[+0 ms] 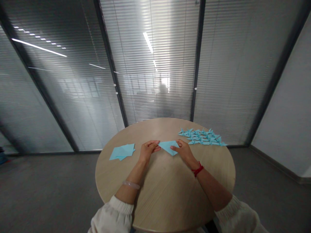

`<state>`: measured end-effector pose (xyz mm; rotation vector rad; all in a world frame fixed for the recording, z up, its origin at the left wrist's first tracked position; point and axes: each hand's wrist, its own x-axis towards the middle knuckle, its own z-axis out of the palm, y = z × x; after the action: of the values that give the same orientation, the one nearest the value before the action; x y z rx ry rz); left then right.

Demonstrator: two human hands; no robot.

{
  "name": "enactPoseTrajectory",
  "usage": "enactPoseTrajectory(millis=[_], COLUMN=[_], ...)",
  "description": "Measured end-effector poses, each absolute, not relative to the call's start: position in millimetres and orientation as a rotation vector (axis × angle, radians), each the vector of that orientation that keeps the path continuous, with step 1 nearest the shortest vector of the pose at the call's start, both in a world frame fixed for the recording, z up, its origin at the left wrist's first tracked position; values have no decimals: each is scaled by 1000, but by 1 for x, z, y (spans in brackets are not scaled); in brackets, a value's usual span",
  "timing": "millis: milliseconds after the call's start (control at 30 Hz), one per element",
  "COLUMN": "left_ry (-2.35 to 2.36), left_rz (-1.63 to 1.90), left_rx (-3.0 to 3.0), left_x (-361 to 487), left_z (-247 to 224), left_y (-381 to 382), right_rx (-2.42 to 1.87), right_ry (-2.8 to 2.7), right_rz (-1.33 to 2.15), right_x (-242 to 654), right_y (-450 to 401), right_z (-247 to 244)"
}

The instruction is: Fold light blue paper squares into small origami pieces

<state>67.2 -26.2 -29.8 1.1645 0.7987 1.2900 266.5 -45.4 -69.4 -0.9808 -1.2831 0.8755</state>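
Observation:
A folded piece of light blue origami paper (168, 147) is held between my two hands above the middle of the round table. Its outline is roughly a triangle pointing down toward me. My left hand (148, 150) pinches its left corner between thumb and fingers. On the other side, my right hand (182, 149) grips the right part, thumb in front and fingers partly hidden behind the paper. Loose light blue paper sheets (122, 151) lie in an uneven stack to the left of my left hand. Beyond my right hand sit several folded blue paper cranes (202, 137) in rows.
The round wooden table (165, 200) stands close in front of me, its far edge near a glass partition with blinds (155, 97). A white wall (286, 113) rises on the right. Grey carpet (58, 191) surrounds the table.

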Motion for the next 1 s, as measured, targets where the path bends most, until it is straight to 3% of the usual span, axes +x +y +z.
enactPoseTrajectory(millis=[1000], left_ry=[871], left_rz=[1361], left_rx=[1222], left_x=[71], left_z=[-25], left_y=[-32], right_rx=[-949], right_ry=[-1333], right_rz=[877], right_x=[262], right_y=[-53], right_z=[-63])
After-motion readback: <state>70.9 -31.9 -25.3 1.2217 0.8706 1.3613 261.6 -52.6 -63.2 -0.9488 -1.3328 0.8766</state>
